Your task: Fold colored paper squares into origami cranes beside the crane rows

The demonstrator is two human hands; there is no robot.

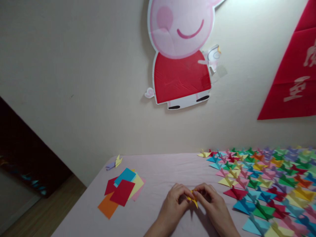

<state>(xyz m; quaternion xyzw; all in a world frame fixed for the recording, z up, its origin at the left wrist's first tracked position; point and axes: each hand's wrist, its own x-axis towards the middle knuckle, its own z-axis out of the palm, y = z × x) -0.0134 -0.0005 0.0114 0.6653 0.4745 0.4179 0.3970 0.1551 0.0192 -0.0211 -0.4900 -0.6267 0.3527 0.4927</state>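
Between my two hands is a small folded piece of yellow-orange paper (194, 200), its pointed end hanging downward. My left hand (176, 200) pinches it from the left with thumb and forefinger. From the right, my right hand (209, 198) grips its upper part between thumb and fingers. Fingers cover much of the paper, so its full folded shape is hidden. Left of my hands lies a loose pile of coloured paper squares, with a red square (122, 193) on top, a blue square (125, 177) and an orange square (108, 205).
Many folded paper cranes in mixed colours, such as a green crane (263, 210), stand in rows on the right of the pink-covered table (158, 168). A yellow and purple folded piece (115, 163) lies at the far left corner. A pig cutout (182, 77) hangs on the wall.
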